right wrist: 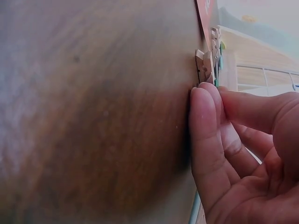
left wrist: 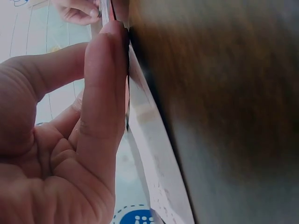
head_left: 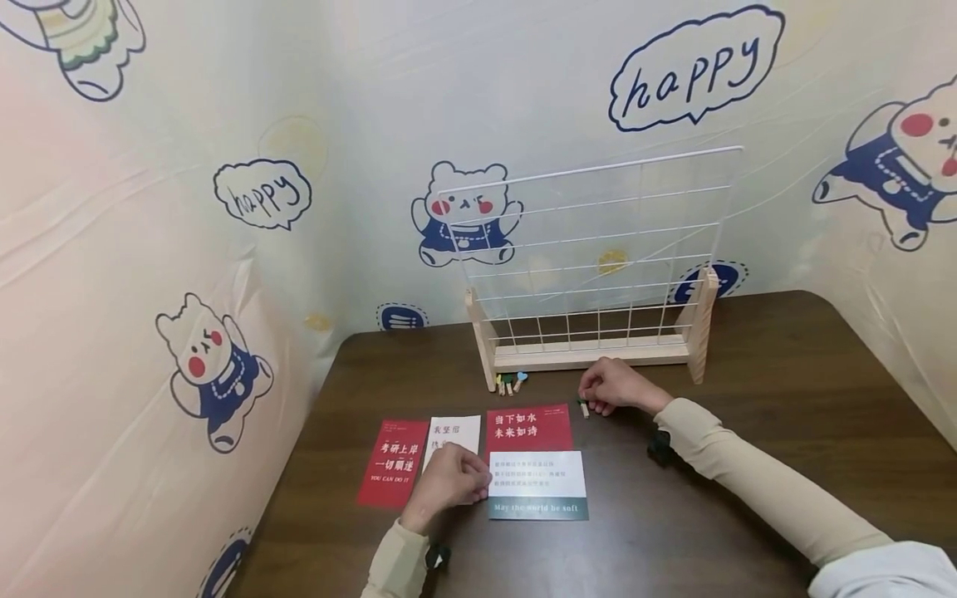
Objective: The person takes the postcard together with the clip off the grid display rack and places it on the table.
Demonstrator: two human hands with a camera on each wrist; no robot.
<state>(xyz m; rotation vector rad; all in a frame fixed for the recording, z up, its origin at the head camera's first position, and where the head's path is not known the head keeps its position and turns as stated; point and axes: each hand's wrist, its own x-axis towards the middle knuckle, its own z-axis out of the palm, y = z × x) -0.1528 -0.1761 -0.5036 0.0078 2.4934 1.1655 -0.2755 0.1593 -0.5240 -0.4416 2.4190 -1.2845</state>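
Note:
In the head view my right hand (head_left: 616, 386) pinches a small wooden clothespin (head_left: 586, 410) with a green top, close over the table. The same clothespin (right wrist: 204, 65) juts past the fingertips in the right wrist view. My left hand (head_left: 452, 477) lies over the lower part of a white card (head_left: 454, 426), covering some of its print. Its fingertips are right at the left edge of a white card with a green band (head_left: 538, 477), which overlaps a red card (head_left: 528, 423). Another red card (head_left: 390, 457) lies at the far left.
Several clothespins (head_left: 512, 383) with coloured tops lie by the left foot of a white wire grid (head_left: 591, 249). Its wooden stand (head_left: 591, 357) is at the back of the brown table (head_left: 785, 390). A printed curtain (head_left: 359, 124) hangs behind.

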